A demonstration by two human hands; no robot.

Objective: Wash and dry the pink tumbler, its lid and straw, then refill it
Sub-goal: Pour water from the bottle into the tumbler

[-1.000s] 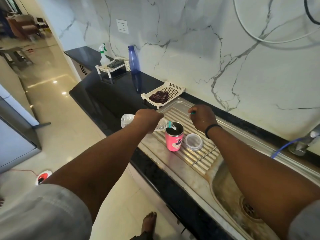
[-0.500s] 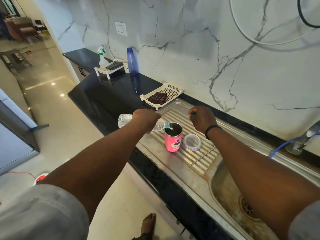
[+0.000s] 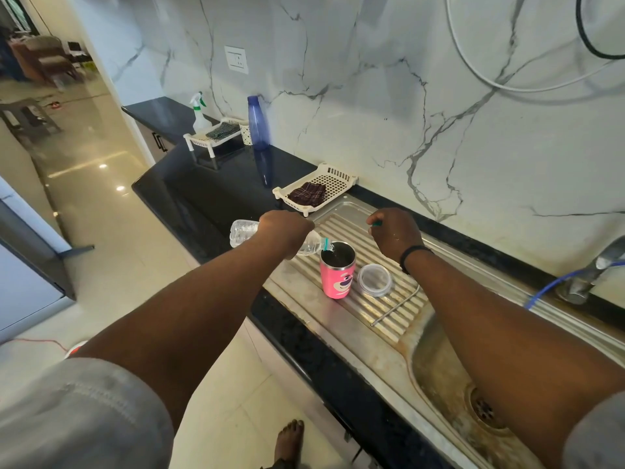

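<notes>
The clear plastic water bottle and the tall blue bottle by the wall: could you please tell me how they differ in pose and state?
The clear plastic water bottle is tipped on its side in the left hand, uncapped, mouth at the pink tumbler. The tall blue bottle stands upright, capped and untouched on the black counter. The right hand pinches a small teal cap. Both bottles are see-through plastic.

tumbler mouth: your left hand (image 3: 285, 231) tips the clear bottle (image 3: 241, 230) over the pink tumbler (image 3: 337, 275), blocking its left side.
tumbler right: lid (image 3: 374, 279) sits just beside it, straw (image 3: 395, 305) past that.
drainboard (image 3: 341, 228) behind: bare ribs up to the white basket (image 3: 334, 179).
sink basin (image 3: 439, 377): open below your right forearm.
</notes>
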